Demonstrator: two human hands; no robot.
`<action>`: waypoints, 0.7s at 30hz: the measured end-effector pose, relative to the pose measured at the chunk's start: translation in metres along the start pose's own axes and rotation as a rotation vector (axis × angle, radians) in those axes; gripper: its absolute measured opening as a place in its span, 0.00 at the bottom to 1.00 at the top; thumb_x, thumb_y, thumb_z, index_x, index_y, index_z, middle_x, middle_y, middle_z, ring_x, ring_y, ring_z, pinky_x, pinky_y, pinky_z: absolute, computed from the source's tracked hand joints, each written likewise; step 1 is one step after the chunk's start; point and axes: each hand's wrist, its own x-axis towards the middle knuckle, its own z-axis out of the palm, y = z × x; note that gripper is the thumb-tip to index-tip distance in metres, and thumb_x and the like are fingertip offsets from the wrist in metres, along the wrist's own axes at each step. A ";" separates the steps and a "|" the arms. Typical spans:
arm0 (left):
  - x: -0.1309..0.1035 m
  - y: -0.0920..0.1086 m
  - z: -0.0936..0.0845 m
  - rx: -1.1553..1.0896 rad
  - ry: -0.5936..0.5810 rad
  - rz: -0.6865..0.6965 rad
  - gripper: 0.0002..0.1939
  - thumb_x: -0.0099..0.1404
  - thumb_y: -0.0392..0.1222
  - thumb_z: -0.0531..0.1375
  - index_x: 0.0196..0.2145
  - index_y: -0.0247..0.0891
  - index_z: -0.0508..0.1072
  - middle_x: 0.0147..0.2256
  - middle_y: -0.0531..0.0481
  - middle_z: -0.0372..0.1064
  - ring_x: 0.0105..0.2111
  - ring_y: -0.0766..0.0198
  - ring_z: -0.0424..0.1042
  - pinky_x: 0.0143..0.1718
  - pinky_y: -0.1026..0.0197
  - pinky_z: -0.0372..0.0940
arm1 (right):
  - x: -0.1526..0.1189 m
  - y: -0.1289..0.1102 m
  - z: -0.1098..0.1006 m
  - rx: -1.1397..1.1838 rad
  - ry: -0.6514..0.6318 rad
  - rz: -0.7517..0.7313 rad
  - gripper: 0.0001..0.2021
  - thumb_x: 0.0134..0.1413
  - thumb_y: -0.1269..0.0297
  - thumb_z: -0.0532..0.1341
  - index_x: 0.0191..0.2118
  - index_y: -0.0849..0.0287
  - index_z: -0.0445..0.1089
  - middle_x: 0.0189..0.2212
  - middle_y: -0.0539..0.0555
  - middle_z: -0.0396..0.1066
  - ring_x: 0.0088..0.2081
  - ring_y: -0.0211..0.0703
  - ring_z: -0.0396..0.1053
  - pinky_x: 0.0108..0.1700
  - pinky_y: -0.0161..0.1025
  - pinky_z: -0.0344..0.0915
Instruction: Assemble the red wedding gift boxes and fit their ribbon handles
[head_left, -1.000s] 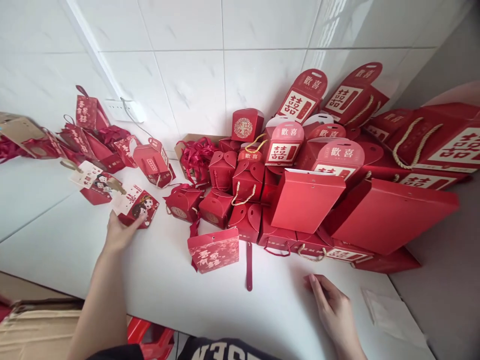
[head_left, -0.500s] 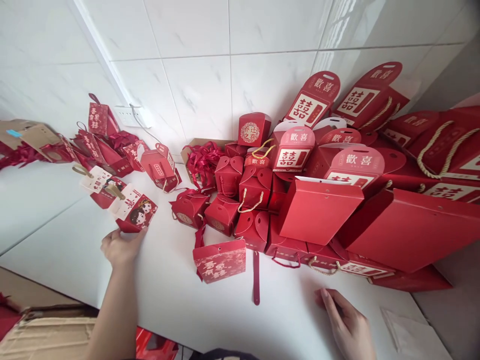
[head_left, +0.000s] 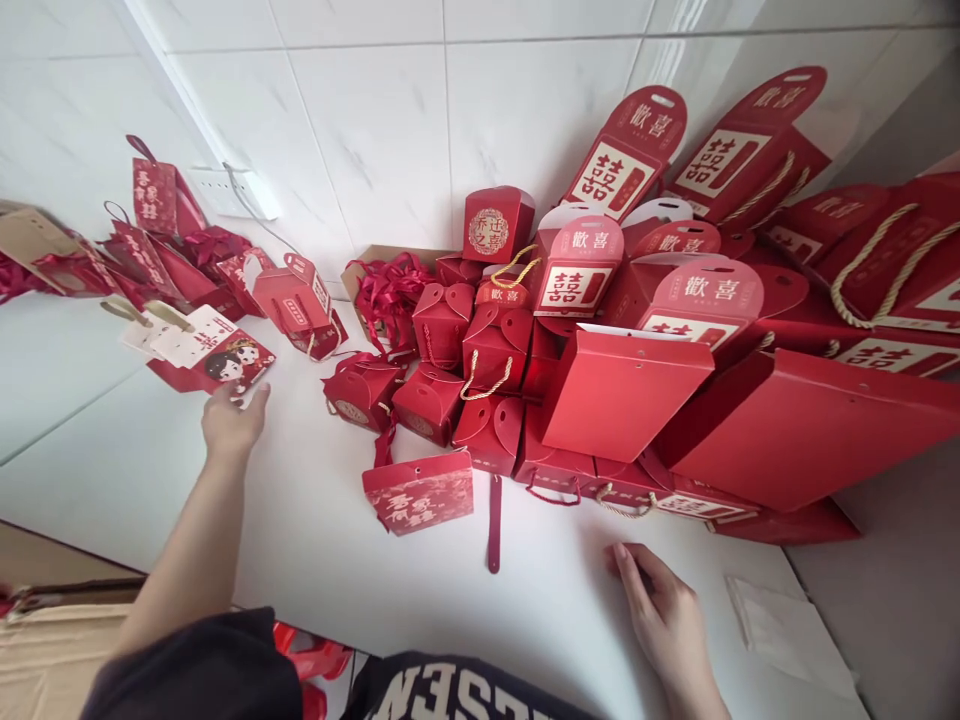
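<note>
My left hand (head_left: 231,418) is at the left of the table, thumb and fingers apart. Its fingertips are at the near lower edge of a red and white gift box (head_left: 236,352) with two cartoon figures and an olive ribbon loop; contact is unclear. Close behind that box is a similar white-topped box (head_left: 139,335), partly hidden. My right hand (head_left: 664,610) rests on the table at the right, fingers curled and thumb against them, with nothing visible inside. Between the hands lie a red box with white lettering (head_left: 420,490) and a dark red strap (head_left: 494,525).
Many red gift boxes (head_left: 626,400) with cord handles are piled against the tiled wall (head_left: 375,120). Red ribbons (head_left: 397,290) fill a cardboard box. A lantern-shaped box (head_left: 296,305) stands near a wall socket (head_left: 232,192). A cardboard carton (head_left: 64,640) is at lower left.
My left hand has slid the cartoon box away and left, closer against the similar box, and its fingers have loosened. My right hand looks unchanged. The camera view has shifted.
</note>
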 end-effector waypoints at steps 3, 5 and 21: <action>-0.051 0.036 0.006 -0.117 -0.035 0.022 0.27 0.71 0.60 0.50 0.50 0.33 0.72 0.51 0.44 0.73 0.51 0.50 0.71 0.57 0.46 0.65 | 0.000 -0.009 -0.002 0.027 -0.018 -0.022 0.23 0.64 0.43 0.53 0.35 0.57 0.73 0.31 0.55 0.78 0.34 0.47 0.77 0.37 0.35 0.70; -0.086 0.060 0.005 -0.393 -0.301 0.234 0.22 0.72 0.55 0.53 0.51 0.36 0.73 0.51 0.43 0.74 0.52 0.50 0.73 0.55 0.48 0.68 | 0.002 -0.019 -0.004 0.047 -0.058 -0.071 0.21 0.66 0.45 0.53 0.36 0.57 0.73 0.31 0.55 0.78 0.34 0.46 0.77 0.36 0.35 0.70; -0.170 0.140 0.015 -0.215 -0.488 1.073 0.27 0.66 0.27 0.59 0.58 0.53 0.72 0.60 0.48 0.65 0.57 0.58 0.69 0.55 0.58 0.69 | 0.019 -0.150 -0.009 -0.167 -0.144 -1.091 0.16 0.65 0.66 0.60 0.57 0.55 0.66 0.55 0.63 0.67 0.56 0.53 0.66 0.53 0.50 0.69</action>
